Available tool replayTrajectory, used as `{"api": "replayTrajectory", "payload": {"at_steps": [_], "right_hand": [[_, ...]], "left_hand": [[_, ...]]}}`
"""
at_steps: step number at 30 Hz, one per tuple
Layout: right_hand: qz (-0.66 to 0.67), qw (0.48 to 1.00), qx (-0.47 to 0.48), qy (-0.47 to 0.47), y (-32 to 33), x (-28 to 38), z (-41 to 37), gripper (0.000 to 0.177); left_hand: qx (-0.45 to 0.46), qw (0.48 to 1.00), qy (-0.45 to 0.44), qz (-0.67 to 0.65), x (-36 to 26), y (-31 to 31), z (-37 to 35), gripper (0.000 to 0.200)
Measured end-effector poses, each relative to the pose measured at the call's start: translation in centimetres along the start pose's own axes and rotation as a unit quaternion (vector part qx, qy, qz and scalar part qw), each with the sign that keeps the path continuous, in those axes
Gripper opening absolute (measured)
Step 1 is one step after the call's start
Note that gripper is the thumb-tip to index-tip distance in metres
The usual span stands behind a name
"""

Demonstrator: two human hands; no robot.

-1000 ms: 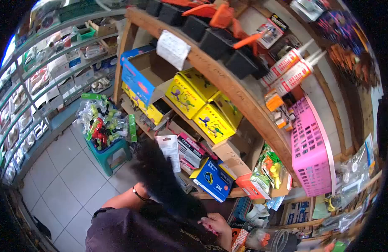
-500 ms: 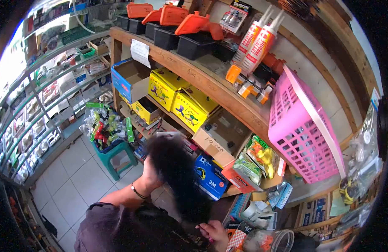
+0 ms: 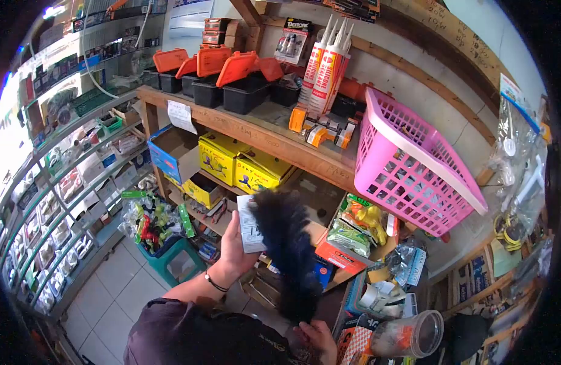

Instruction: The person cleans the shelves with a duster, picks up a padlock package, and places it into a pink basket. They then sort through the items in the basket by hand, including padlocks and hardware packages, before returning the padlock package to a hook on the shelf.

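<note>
My left hand (image 3: 235, 250), with a dark bracelet at the wrist, grips a small white box (image 3: 251, 224) with printing on its face. My right hand (image 3: 319, 338), low in the view, is closed around the lower end of a black feather duster (image 3: 288, 255). The duster's feathers rise toward the shelves and overlap the right edge of the white box. Behind them stand yellow boxes (image 3: 216, 153) and an orange-red carton (image 3: 341, 255) holding packets.
Along the wooden shelf (image 3: 256, 134) are black bins (image 3: 244, 97) with orange lids, sealant tubes (image 3: 326, 73) and a pink basket (image 3: 414, 176). A green stool (image 3: 174, 264) with bagged goods stands at left. A clear jar (image 3: 408, 334) sits at lower right.
The white box in my left hand has come into clear view beside the duster. The duster has shifted slightly right, and my view has turned, moving the shelf items up and left.
</note>
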State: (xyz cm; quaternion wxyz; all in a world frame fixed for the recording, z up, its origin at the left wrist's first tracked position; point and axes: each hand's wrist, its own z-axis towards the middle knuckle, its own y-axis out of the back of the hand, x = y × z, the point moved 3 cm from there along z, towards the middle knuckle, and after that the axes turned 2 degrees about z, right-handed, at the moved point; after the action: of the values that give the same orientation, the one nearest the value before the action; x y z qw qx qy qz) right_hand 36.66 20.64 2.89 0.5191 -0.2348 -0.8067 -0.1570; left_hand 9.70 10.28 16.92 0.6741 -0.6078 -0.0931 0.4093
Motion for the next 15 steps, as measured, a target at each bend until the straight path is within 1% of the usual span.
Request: {"api": "replayTrajectory", "payload": {"at_steps": [1,2,3,4,5,6,7,8,9,10,11,12,13,14,15], "right_hand": [[-0.081,0.996,0.032,-0.002,0.5,0.8,-0.8,0.029],[-0.161,0.985,0.062,-0.006,0.8,1.4,-1.3,0.032],[-0.162,0.986,0.05,-0.005,1.2,0.9,-1.4,0.032],[-0.115,0.993,0.034,0.014,1.7,-0.2,-1.5,0.028],[-0.068,0.997,0.019,0.035,2.1,-0.8,-1.7,0.027],[-0.069,0.997,0.011,0.035,2.2,-1.1,-2.1,0.027],[-0.02,1.0,0.02,0.002,2.0,-1.3,-2.5,0.028],[0.028,0.999,0.031,-0.029,1.9,-1.3,-2.7,0.029],[0.026,0.999,0.027,-0.028,1.9,-0.9,-3.1,0.029],[-0.009,0.999,0.041,-0.014,1.2,0.4,-4.0,0.019],[-0.042,0.998,0.056,0.0,0.5,1.8,-4.7,0.019],[-0.042,0.998,0.055,0.0,-0.2,2.9,-5.1,0.019],[-0.037,0.998,0.005,-0.048,-0.7,3.8,-5.4,0.022],[-0.032,0.994,-0.044,-0.097,-0.9,4.0,-5.6,0.025],[-0.032,0.994,-0.042,-0.099,-0.3,2.5,-4.9,0.025]], "left_hand": [[-0.019,1.0,0.008,0.005,0.6,-0.1,0.6,0.052],[-0.14,0.957,-0.03,0.252,3.5,3.7,1.9,0.053],[-0.142,0.917,-0.044,0.371,4.0,3.9,2.2,0.054],[-0.149,0.86,-0.057,0.484,4.6,4.1,2.6,0.055],[-0.039,0.976,-0.009,0.212,3.5,1.4,2.2,0.054],[0.024,0.993,0.091,-0.068,2.4,-1.3,1.6,0.054],[0.04,0.998,0.037,-0.036,2.8,-1.4,2.0,0.054],[0.049,0.995,0.062,-0.053,3.2,-1.2,2.0,0.053],[0.059,0.992,0.085,-0.07,3.6,-0.7,1.9,0.052],[0.061,0.992,0.086,-0.073,4.3,1.1,2.0,0.052],[0.141,0.982,0.111,-0.063,4.6,1.8,2.0,0.052],[0.088,0.99,0.097,-0.05,5.0,3.1,2.0,0.052],[0.034,0.995,0.083,-0.034,4.7,2.6,1.7,0.052],[0.04,0.994,0.09,-0.049,4.2,0.9,1.6,0.052],[0.045,0.992,0.096,-0.063,3.9,0.1,1.5,0.052]]}}
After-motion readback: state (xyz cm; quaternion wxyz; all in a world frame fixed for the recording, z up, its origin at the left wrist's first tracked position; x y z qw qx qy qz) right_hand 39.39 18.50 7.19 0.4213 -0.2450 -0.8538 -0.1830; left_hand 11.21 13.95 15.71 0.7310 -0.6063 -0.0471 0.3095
